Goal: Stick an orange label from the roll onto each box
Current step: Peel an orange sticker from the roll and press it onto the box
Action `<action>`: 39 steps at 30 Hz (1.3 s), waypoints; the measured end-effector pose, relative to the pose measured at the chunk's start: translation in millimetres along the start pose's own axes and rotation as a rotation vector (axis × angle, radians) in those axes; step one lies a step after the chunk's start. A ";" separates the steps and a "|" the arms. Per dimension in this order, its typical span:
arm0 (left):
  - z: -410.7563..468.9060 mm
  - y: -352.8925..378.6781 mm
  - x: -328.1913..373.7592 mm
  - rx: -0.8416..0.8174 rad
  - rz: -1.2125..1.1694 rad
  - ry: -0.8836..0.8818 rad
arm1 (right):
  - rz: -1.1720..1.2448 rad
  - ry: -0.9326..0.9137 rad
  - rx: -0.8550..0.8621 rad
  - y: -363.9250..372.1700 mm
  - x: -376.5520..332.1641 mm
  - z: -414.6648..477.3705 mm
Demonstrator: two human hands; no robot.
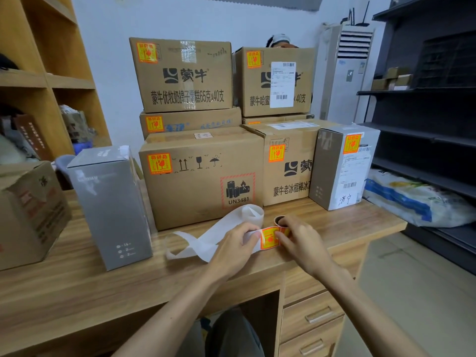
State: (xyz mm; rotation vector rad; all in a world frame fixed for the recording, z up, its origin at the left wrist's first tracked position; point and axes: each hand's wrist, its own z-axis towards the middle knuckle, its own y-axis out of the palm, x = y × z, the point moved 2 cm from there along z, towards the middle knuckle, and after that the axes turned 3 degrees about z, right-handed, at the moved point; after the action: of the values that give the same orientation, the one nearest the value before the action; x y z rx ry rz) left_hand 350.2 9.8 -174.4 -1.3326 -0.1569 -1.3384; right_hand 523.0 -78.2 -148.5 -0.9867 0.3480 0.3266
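An orange label [269, 238] lies on the white backing strip [206, 243] just in front of the cardboard boxes. My left hand [235, 249] pinches the strip at the label's left edge. My right hand [301, 240] holds the label roll [279, 220] and touches the label's right edge. The big UN3481 box [203, 181] carries an orange label at its upper left, as do the stacked boxes behind and the grey-white box [342, 166] at right. On the tall grey box [110, 207] at left I see no label.
A wooden desk [103, 287] with drawers [313, 315] at right holds everything. A brown box [28, 215] sits at far left, wooden shelves behind it. Dark metal shelving [425, 137] and a white-blue sack [417, 199] are at right. A person's head shows behind the rear boxes.
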 end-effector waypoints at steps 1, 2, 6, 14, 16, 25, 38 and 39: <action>-0.2 0.1 -0.2 -0.002 -0.011 -0.001 | -0.020 -0.002 0.019 1.6 -1.1 -1.6; -0.4 0.0 -0.8 -0.004 -0.019 -0.005 | -0.047 -0.004 0.053 2.6 -3.1 -3.4; -1.3 -2.4 1.6 0.039 -0.058 -0.035 | -0.161 -0.069 0.177 5.7 -16.3 -13.3; -3.9 -7.2 9.4 0.051 -0.112 0.009 | -0.133 -0.050 0.123 22.9 -30.8 -17.3; -4.2 -8.8 11.4 0.050 -0.141 0.024 | -0.125 -0.048 0.135 23.1 -30.8 -16.9; -4.1 -8.8 10.8 0.023 -0.199 0.013 | -0.160 -0.035 0.207 25.7 -27.7 -18.4; -4.5 -9.5 9.8 0.076 -0.130 0.029 | 0.058 0.108 0.231 21.2 -33.6 -22.6; -4.2 -9.5 7.7 0.088 -0.106 0.020 | 0.092 0.128 0.231 20.3 -32.1 -23.4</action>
State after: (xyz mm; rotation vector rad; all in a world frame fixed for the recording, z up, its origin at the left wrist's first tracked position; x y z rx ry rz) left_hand 343.3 5.0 -164.5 -1.2510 -0.2734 -1.4172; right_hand 482.5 -91.3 -161.8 -0.7676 0.5364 0.3001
